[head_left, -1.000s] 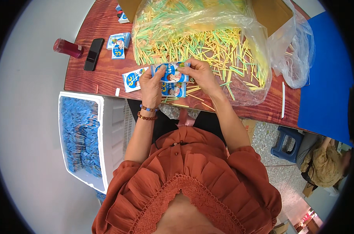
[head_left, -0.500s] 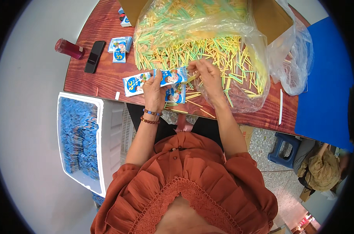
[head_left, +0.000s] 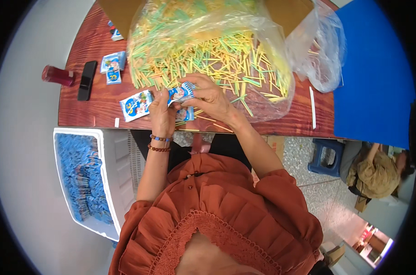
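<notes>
My left hand [head_left: 162, 110] is closed on a small blue-and-white packet [head_left: 179, 93] at the table's near side. My right hand [head_left: 212, 98] pinches the right end of the same packet, with fingers above and below it. Left of my left hand is a white packet with a blue round print [head_left: 137, 105]; whether my fingers also hold it I cannot tell. Another blue packet [head_left: 186, 113] shows under my hands, partly covered. Thin yellow, green and orange sticks [head_left: 208, 59] lie heaped just beyond, in and under a clear plastic bag [head_left: 208, 22].
Further left are stacked packets [head_left: 112, 63], a black phone [head_left: 87, 80] and a red-filled bottle [head_left: 57, 75]. A white foam box [head_left: 102, 169] full of blue packets stands at lower left. At right are a plastic bag [head_left: 324, 55], a blue sheet [head_left: 372, 78], a stool [head_left: 326, 156] and another person [head_left: 377, 172].
My right hand has moved from over the stick pile onto the packet's right end. The packet now tilts up to the right. The whole view has shifted slightly.
</notes>
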### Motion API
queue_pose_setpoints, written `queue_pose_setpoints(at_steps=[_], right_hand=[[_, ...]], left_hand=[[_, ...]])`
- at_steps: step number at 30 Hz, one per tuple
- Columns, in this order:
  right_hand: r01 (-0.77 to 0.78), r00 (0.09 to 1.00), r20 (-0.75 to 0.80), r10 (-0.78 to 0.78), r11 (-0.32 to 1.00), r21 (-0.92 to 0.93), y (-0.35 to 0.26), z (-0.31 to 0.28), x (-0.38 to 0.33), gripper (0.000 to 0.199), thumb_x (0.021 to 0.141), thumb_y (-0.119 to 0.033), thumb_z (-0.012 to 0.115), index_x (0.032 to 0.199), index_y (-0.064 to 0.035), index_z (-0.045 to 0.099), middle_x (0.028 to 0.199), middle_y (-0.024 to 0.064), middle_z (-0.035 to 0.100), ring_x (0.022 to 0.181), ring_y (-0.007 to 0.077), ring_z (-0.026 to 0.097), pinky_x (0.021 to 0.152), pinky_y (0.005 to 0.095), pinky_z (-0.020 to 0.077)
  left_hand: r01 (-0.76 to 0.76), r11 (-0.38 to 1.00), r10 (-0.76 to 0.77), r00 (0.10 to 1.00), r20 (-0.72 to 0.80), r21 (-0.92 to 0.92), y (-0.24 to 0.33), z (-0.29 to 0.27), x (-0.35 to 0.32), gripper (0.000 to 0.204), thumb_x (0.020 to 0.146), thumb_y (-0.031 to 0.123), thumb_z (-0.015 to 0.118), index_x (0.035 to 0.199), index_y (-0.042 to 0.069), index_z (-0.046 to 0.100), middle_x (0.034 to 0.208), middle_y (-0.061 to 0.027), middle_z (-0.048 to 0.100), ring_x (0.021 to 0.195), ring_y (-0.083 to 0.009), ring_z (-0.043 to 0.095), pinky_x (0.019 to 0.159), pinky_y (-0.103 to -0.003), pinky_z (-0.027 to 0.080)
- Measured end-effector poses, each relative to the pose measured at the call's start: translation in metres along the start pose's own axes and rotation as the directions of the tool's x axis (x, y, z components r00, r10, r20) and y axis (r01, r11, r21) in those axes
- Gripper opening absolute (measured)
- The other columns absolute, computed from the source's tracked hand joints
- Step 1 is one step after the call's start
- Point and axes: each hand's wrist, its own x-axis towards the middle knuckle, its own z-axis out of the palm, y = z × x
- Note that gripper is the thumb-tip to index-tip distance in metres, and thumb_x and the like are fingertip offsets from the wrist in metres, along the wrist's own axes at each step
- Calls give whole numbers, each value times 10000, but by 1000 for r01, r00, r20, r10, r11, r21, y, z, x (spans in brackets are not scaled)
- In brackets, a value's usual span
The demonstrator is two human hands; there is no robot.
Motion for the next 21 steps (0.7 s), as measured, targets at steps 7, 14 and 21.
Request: queue_pose_setpoints(at_steps=[7,14,21], right_hand=[[-525,817,-320,480,849,-67,23,-89,-39,171,827,-105,648,982,-44,687,1020,84,658,982,183,591,831,299,466],[-261,950,-131,283,493,-830,46,-128,-61,179,787,-137,641,945,-55,623,928,127,628,897,296,591,759,404,490],[-534,835,-306,458,538,-652,37,-130,-38,156,802,-187,613,865,-44,606,848,137,640,799,316,613,684,420,474]], left_hand=[[19,997,-22,999,-40,-70,-4,-7,4,215,961,263,565,891,60,582,786,-15,572,629,-120,534,574,-256,462],[56,981,-68,996,-62,-186,-4,7,-5,200,966,246,556,918,52,553,818,-13,563,649,-114,526,580,-252,457],[49,975,-66,995,-73,-218,5,-12,-4,216,964,255,560,874,59,567,789,2,548,665,-107,506,603,-252,447]])
